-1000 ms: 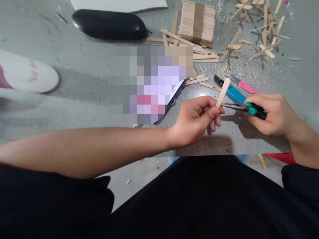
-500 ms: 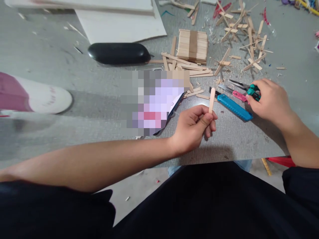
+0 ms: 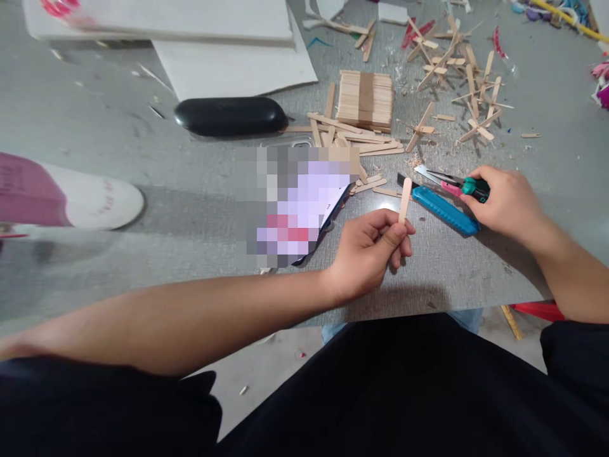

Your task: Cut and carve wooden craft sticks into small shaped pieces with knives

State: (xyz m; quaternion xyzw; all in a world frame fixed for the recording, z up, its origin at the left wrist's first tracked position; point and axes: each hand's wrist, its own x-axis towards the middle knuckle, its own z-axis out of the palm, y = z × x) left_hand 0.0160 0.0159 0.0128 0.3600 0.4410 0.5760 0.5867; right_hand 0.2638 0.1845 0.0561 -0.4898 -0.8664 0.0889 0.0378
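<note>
Between the thumb and fingers of my left hand (image 3: 373, 244), a wooden craft stick (image 3: 405, 200) points up and away from me. My right hand (image 3: 504, 198) is closed around the green-and-black handles of needle-nose pliers (image 3: 470, 186), whose jaws point left. Under the pliers lies a pink-handled knife (image 3: 451, 188), partly covered by them, its blade toward the left. A blue box cutter (image 3: 446, 209) rests on the table between my two hands, its dark blade end close to the craft stick.
A paper-banded stack of craft sticks (image 3: 349, 98) stands beyond loose sticks (image 3: 380, 147). Crossed stick pieces (image 3: 477, 127) lie at the far right. A partly blurred phone (image 3: 328, 212), a black case (image 3: 231, 116), white boards (image 3: 238, 70) and a pink-and-white bottle (image 3: 102, 197) occupy the left side.
My right hand has moved the pliers slightly left and nearer to me, so they now overlap the pink-handled knife. My left hand keeps its hold on the craft stick. The view has shifted slightly.
</note>
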